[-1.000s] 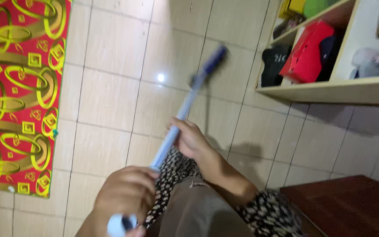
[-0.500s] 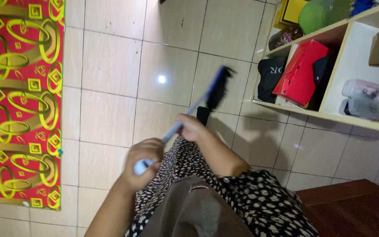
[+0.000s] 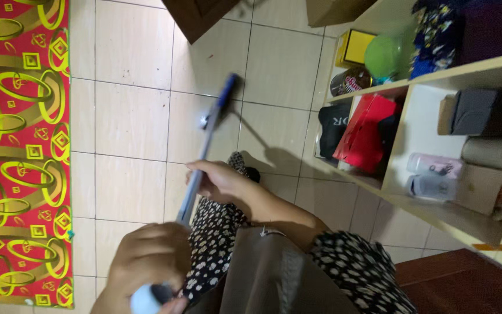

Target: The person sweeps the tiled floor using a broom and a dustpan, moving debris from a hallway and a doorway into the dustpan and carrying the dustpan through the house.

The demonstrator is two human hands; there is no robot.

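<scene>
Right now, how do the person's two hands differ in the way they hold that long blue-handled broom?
The left hand is wrapped round the top end of the broom handle, close to the camera; the right hand grips it farther down, toward the floor. The left hand shows its back, fist closed; the right arm stretches out from a spotted sleeve. Both are shut on the same handle.

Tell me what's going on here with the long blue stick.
A person grips a long blue-handled broom with both hands: the left hand near its top end, the right hand further down the shaft. Its head is out over the tiled floor, between a red patterned rug and a shelf unit.
</scene>
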